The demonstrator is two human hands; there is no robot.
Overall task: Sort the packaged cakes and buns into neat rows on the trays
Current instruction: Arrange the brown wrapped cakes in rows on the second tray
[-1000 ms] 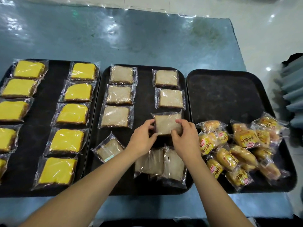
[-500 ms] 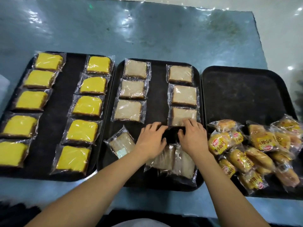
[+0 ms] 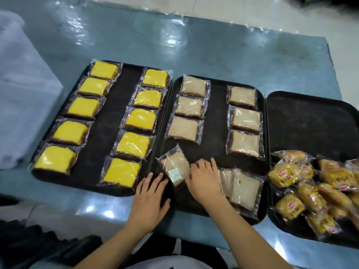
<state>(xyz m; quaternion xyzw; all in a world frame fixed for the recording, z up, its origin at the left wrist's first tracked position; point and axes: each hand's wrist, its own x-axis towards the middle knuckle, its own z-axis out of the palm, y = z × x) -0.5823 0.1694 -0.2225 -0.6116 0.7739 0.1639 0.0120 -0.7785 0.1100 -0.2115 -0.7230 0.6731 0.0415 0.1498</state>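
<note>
Bun packets blur, cut off at right edge.

Bun packets on right tray: yellow label with red oval logo and Chinese characters, 小面包 legible on nearest ones; logo lettering too small to read. Tilted pale cake packet: small greenish sticker, print illegible

my right hand touches a crinkly clear plastic wrapper on the matt black middle tray. left of that tray, yellow cakes shine under glossy film. right of it, printed bun packets glint. the blue tabletop beyond it looks wet-glossy.
</note>
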